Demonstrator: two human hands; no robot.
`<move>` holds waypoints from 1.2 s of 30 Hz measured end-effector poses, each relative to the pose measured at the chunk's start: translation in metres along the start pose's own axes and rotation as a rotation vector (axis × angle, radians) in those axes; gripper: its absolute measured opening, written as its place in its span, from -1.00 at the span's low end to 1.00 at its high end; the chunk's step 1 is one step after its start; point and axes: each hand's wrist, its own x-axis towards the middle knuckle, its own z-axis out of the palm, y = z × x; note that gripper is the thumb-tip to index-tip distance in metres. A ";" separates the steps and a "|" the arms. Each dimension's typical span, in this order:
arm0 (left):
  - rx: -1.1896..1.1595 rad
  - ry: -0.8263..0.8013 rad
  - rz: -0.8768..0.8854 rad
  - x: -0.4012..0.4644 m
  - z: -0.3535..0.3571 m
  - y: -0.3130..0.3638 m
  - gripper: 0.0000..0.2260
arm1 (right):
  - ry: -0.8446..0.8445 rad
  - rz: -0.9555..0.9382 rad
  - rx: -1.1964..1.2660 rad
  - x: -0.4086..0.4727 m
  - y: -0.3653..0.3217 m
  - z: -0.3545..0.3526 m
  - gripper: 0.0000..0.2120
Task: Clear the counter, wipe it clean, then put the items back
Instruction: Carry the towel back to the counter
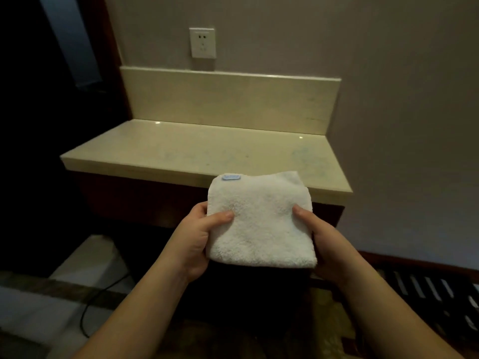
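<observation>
We hold a folded white towel [260, 221] w/ both hands, in the air just short of the counter's near edge. Our left hand [195, 240] grips the towel's left side: thumb lies across the top of the cloth, the other fingers curl round the edge & go under it, mostly hidden. Our right hand [328, 244] grips the right side the same way, thumb on top, rest of the fingers tucked below the towel where we can't see them. So both hands are clamped on the towel, one per side, w/ the cloth spanning the gap between them.

The towel sits roughly flat, a bit tilted away from us. A small pale blue label [231, 177] shows at its far left corner, beyond our left thumb. The towel's far edge overlaps the counter [181, 149] front edge in view, but we can't tell if it touches.

The counter is beyond both hands, pale cream stone w/ faint bluish marks on the surface, esp. ahead of our right hand. A matching upstand [228, 99] runs along its back. Above that, on the wall ahead of our left hand, is a white socket [203, 43]. Below our left forearm a dark cable [103, 294] trails over the floor. Low, right of our right forearm, there's a dark mat w/ pale stripes [427, 288]
</observation>
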 end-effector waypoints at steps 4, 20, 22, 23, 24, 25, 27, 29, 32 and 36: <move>-0.020 0.082 0.071 -0.001 -0.036 0.034 -0.41 | -0.072 -0.024 -0.095 0.032 -0.004 0.054 -0.53; 0.124 0.331 0.294 0.096 -0.117 0.158 -0.62 | -0.320 -0.073 -0.339 0.198 -0.046 0.173 -0.68; 0.176 0.356 0.292 0.124 -0.125 0.171 -0.61 | -0.315 -0.070 -0.393 0.230 -0.053 0.179 -0.68; 0.202 0.369 0.287 0.137 -0.129 0.177 -0.60 | -0.305 -0.064 -0.424 0.245 -0.055 0.182 -0.68; 0.229 0.385 0.284 0.150 -0.132 0.182 -0.60 | -0.295 -0.058 -0.457 0.261 -0.058 0.184 -0.67; 0.256 0.403 0.284 0.163 -0.135 0.186 -0.60 | -0.288 -0.053 -0.490 0.276 -0.060 0.186 -0.66; 0.299 0.436 0.290 0.185 -0.141 0.195 -0.61 | -0.281 -0.045 -0.546 0.304 -0.065 0.192 -0.65; 0.320 0.462 0.290 0.205 -0.148 0.202 -0.65 | -0.258 -0.029 -0.579 0.328 -0.069 0.200 -0.65; 0.365 0.510 0.276 0.233 -0.162 0.210 -0.69 | -0.218 -0.008 -0.595 0.361 -0.070 0.215 -0.74; 0.438 0.552 0.250 0.269 -0.186 0.223 -0.67 | -0.167 0.043 -0.598 0.400 -0.064 0.236 -0.82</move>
